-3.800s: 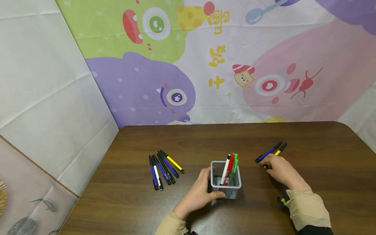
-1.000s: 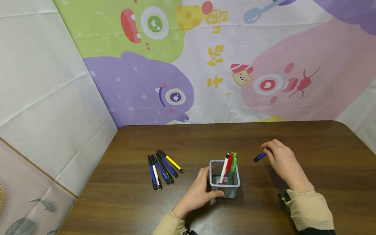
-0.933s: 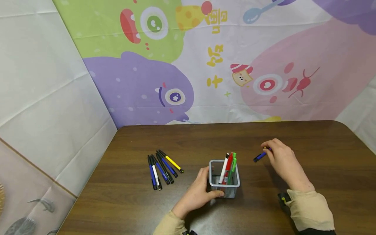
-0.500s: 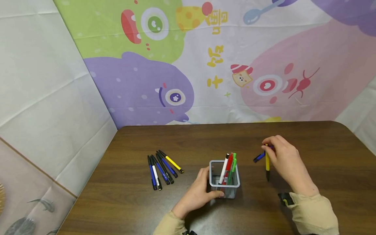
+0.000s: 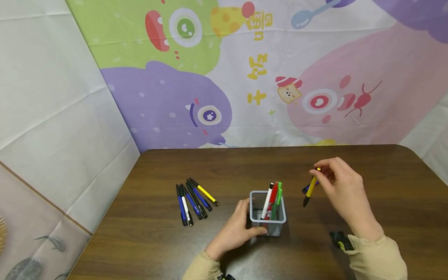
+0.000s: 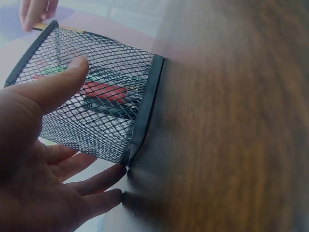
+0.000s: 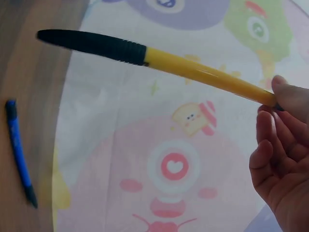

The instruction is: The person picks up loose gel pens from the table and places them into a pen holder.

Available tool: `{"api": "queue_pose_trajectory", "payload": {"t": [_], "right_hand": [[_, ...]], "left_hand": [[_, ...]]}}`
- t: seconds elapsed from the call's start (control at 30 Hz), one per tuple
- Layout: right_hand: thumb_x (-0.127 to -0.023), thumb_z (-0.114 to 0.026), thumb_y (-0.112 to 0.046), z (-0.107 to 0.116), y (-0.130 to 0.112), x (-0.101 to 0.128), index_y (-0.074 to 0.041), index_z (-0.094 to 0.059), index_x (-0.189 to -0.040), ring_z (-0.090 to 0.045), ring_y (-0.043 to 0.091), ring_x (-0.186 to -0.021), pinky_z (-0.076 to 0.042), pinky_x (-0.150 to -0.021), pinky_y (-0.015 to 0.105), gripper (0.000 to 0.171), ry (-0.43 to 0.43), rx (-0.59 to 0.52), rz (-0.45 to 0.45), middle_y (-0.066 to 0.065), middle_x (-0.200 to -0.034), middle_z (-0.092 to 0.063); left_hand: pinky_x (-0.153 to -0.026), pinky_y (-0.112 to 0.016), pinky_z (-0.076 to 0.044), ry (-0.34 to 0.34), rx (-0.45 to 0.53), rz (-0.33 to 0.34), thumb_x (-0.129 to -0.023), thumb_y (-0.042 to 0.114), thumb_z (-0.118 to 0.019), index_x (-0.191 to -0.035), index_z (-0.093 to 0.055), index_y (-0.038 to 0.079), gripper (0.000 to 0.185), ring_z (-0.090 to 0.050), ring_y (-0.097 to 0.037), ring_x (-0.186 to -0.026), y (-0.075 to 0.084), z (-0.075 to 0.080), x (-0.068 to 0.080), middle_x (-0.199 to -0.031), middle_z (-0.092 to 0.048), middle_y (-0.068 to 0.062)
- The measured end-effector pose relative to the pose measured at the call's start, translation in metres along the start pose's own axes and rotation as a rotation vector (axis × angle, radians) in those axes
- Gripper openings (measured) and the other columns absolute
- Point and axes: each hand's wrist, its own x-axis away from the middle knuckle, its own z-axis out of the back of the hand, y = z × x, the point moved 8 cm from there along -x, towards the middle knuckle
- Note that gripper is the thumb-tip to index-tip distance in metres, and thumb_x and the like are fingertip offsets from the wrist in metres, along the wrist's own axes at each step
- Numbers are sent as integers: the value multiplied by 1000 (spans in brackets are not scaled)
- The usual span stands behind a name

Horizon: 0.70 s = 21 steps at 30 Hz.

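A yellow pen [image 5: 311, 187] was pinched at its top by the right hand [image 5: 341, 184], lifted above a blue pen [image 7: 18, 151] on the table [image 5: 367, 171]. A mesh cup [image 5: 268, 214] was gripped by the left hand [image 5: 233, 232], with loose pens [image 5: 194, 200] lying further left.

- A child's room or playroom at home, by the look.
- Cartoon monster cloth [image 5: 217, 77] hangs behind.
- Pens [image 5: 194, 198] lie on a wooden table [image 5: 350, 241].

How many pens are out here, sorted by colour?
Yellow pens: 2
Blue pens: 4
White pens: 2
Black pens: 1
Red pens: 1
Green pens: 1
Total: 11, as far as the bunches let me count.
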Motion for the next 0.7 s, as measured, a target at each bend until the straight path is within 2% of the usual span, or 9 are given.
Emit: {"api": "queue_pose_trajectory", "payload": {"t": [0.13, 0.3, 0.4, 0.53, 0.7], "right_hand": [[-67, -77, -2, 9, -4, -1, -3, -62, -88, -43, -7, -69, -37, -61, 4, 25, 56, -66, -33, 1, -76, -56], [-65, -77, 3, 22, -10, -2, -1, -65, -89, -43, -9, -69, -35, -60, 6, 27, 178, -120, -31, 4, -75, -59], [-65, -77, 4, 29, -12, -1, 0, -66, -88, -43, -11, -69, -32, -57, 7, 26, 259, -148, -61, 5, -74, -59], [-67, -75, 5, 35, -10, 1, 1, -67, -89, -44, -11, -66, -30, -55, 8, 24, 331, -183, -121, -5, -74, -58], [-67, -74, 6, 35, -9, 1, 2, -67, -88, -45, -10, -63, -31, -52, 7, 22, 342, -220, -152, -22, -78, -54]], "left_hand": [[-95, -36, -39, -3, -3, 8, -75, 35, -73, -139, -27, 11, 83, -47, -18, -109, 0, 0, 0, -124, -41, -6], [-94, -36, -39, -6, -6, 13, -75, 36, -73, -139, -26, 11, 83, -47, -18, -110, -1, 0, 0, -124, -41, -6], [-95, -37, -39, -10, -5, 17, -75, 36, -73, -139, -26, 11, 83, -46, -18, -110, -1, 0, 0, -125, -40, -7], [-95, -37, -39, -12, -6, 19, -75, 36, -73, -140, -25, 11, 84, -46, -18, -111, -2, -1, -1, -126, -40, -7], [-95, -37, -39, -12, -6, 22, -75, 36, -73, -140, -25, 12, 84, -46, -18, -110, -1, -1, -1, -125, -40, -6]]}}
